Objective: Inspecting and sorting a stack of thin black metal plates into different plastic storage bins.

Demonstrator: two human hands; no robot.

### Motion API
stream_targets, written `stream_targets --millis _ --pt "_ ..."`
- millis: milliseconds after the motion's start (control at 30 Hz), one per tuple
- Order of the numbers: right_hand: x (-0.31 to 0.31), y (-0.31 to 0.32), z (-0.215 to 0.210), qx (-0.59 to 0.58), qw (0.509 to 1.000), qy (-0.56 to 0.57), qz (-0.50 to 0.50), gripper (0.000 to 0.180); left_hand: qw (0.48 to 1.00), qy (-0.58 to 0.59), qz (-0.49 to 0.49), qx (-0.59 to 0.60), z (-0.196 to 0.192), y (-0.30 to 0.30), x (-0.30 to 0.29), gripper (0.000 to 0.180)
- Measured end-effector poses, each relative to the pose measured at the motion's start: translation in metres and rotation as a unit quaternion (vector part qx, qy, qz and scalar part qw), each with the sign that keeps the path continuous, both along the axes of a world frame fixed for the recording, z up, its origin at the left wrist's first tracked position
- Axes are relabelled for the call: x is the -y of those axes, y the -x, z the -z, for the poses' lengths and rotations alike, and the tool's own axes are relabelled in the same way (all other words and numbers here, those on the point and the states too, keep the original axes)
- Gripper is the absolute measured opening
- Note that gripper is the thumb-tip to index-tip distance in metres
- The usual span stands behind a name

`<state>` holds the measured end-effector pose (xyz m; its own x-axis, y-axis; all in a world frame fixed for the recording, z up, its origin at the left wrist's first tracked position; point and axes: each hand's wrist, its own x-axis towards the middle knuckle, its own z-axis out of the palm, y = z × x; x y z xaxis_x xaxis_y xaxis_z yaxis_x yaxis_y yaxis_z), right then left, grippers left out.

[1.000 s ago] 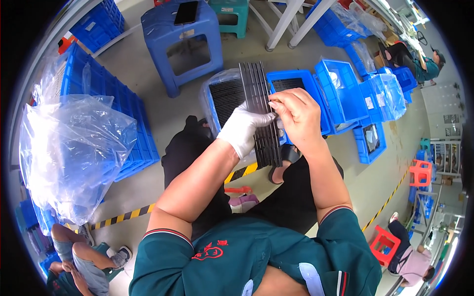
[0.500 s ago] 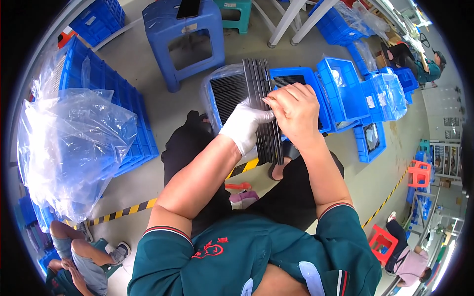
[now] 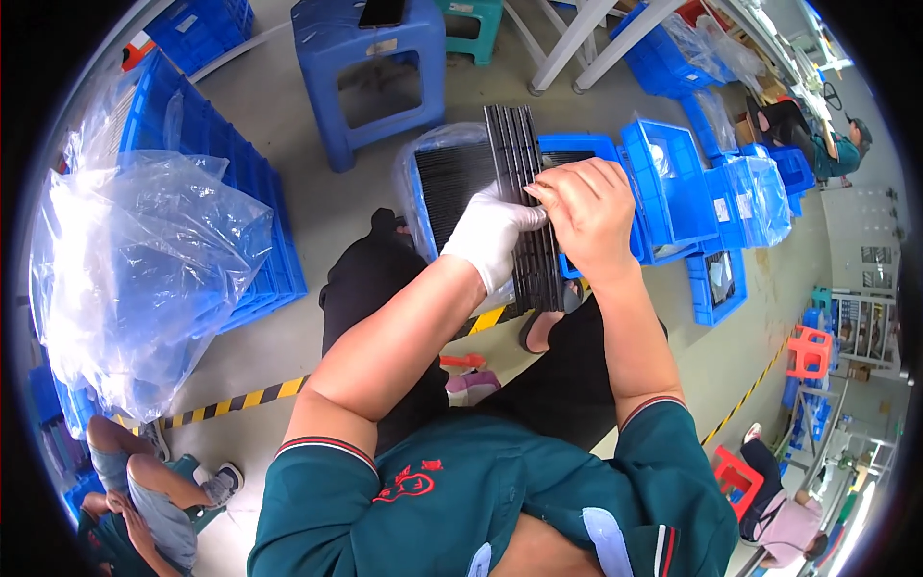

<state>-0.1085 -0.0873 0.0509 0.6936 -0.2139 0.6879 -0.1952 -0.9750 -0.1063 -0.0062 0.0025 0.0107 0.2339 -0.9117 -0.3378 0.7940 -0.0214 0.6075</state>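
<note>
A long stack of black ribbed strips (image 3: 524, 163) stands on edge in front of me, above my lap. My left hand (image 3: 490, 236), in a white glove, grips the stack from the left side at its middle. My bare right hand (image 3: 588, 212) pinches the stack's right edge, fingertips meeting the glove's fingers. Behind the stack a blue bin (image 3: 435, 192) lined with clear plastic holds more black strips lying flat.
A blue plastic stool (image 3: 370, 77) stands ahead on the floor. Blue crates (image 3: 673, 183) lie to the right; a tall stack of blue crates draped with a clear bag (image 3: 154, 260) is on the left. Other people sit at lower left, lower right and far right.
Both hands and the stack stay nearly in place; my right hand's fingers have shifted slightly along the stack's edge toward the gloved fingers.
</note>
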Motion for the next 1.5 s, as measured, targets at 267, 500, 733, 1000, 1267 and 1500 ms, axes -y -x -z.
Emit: stream_targets --millis 267,500,733,1000,1267,1500 --pt "-0.006 -0.006 -0.002 -0.042 0.999 -0.014 0.027 0.022 0.999 0.021 -0.016 0.045 0.001 -0.002 -0.004 0.029" --pt "-0.003 -0.005 -0.001 -0.036 0.999 -0.028 -0.026 0.009 1.000 -0.016 -0.013 -0.006 0.003 -0.002 -0.001 0.032" --pt "-0.010 -0.005 0.000 0.067 0.998 0.013 0.008 0.014 1.000 -0.019 -0.015 -0.012 -0.004 -0.003 0.003 0.028" --pt "-0.005 0.005 -0.009 0.101 0.929 -0.351 0.065 0.008 0.994 0.018 0.047 -0.092 -0.013 -0.006 -0.002 0.028" --pt "-0.007 0.001 0.001 0.072 0.926 -0.369 0.040 0.008 0.998 0.005 0.041 -0.051 -0.009 -0.009 -0.005 0.020" --pt "-0.006 0.002 0.001 0.033 0.938 -0.342 0.058 0.009 0.998 0.000 0.035 -0.044 -0.009 -0.008 -0.004 0.021"
